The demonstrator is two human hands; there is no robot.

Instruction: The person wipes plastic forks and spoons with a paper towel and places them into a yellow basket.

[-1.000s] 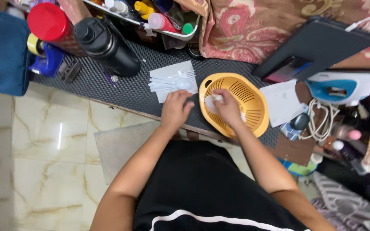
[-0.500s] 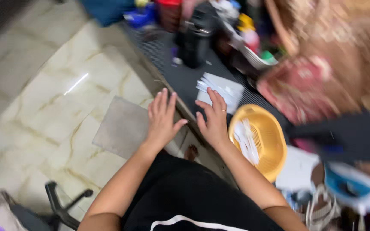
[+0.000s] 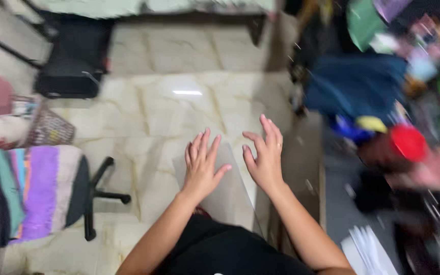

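Both my hands are empty. My left hand (image 3: pixel 202 165) is spread flat, fingers apart, and my right hand (image 3: pixel 265 155) is the same, palm down with a ring on one finger; neither touches anything. They hang side by side over the pale marbled floor (image 3: pixel 179 86), just above a grey floor mat (image 3: pixel 230 198) that lies beside the edge of the dark worktop (image 3: pixel 342 203). Nearest on that worktop, well to my right, are a red-lidded container (image 3: pixel 408 142) and a stack of white paper (image 3: pixel 367 247) at the lower edge, both badly blurred. Judging by this, nothing is in hand and no piece of work shows as under way. Off to my left stands a chair with a striped cloth (image 3: pixel 26 198) over it.
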